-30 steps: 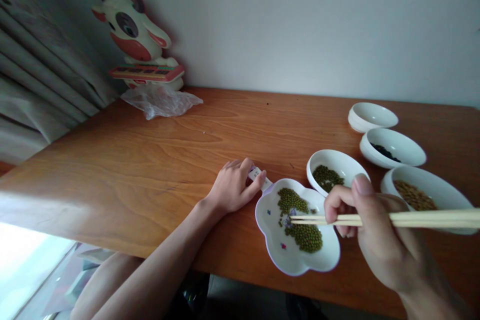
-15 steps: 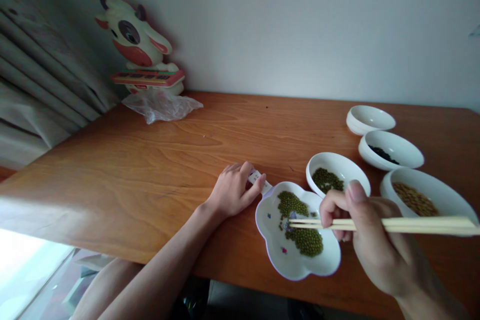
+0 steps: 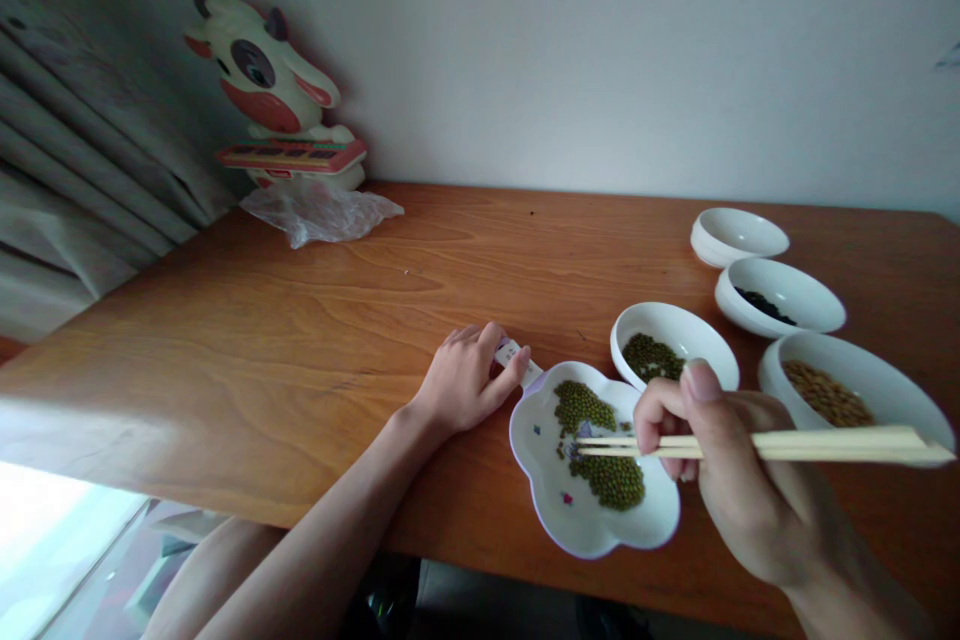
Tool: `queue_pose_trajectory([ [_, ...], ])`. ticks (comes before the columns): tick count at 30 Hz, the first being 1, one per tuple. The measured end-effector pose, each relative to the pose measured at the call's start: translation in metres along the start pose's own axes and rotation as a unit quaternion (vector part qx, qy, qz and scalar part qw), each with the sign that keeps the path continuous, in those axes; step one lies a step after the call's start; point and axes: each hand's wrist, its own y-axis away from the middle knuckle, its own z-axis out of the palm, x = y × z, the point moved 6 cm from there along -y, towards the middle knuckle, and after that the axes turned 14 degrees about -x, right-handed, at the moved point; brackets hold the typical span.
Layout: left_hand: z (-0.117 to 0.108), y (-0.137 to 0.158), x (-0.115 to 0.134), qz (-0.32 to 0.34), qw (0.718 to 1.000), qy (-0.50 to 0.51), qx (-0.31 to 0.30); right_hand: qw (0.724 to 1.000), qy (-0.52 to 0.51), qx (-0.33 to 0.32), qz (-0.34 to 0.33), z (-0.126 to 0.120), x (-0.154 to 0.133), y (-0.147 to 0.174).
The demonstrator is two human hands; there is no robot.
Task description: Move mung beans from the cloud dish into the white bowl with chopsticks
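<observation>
A flower-shaped white dish (image 3: 551,515) with a purple rim lies near the table's front edge, holding green mung beans (image 3: 611,482) in two patches. My left hand (image 3: 469,380) is closed round the dish's short handle (image 3: 517,360). In my right hand (image 3: 739,480) is a pair of wooden chopsticks (image 3: 825,445), held almost level. Their tips are inside the dish, between the two bean patches; whether a bean is pinched there I cannot tell. Just behind the dish is a round white bowl (image 3: 701,335) with more mung beans, partly hidden by my right hand.
At the right stand a white bowl of tan grains (image 3: 900,385), another with dark pieces (image 3: 814,295), and a further white bowl (image 3: 739,235) behind. A cow toy keyboard (image 3: 292,155) and a crumpled plastic bag (image 3: 322,215) are at the back left of the wooden table (image 3: 247,350).
The whole view has shifted very slightly. My right hand and the chopsticks have edged a little left, the tips still in the dish. My left hand stays on the handle.
</observation>
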Motion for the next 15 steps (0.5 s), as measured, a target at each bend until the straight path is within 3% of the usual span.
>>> queue_pose_trajectory([
  [10, 0.001, 0.000, 0.000, -0.002, 1.000, -0.006, -0.004, 0.999, -0.039, 0.023, 0.025, -0.001, 0.005, -0.003],
  [15, 0.002, 0.000, -0.001, 0.001, 1.000, -0.005, -0.009, 0.996, -0.062, 0.064, 0.025, -0.017, 0.009, 0.006],
])
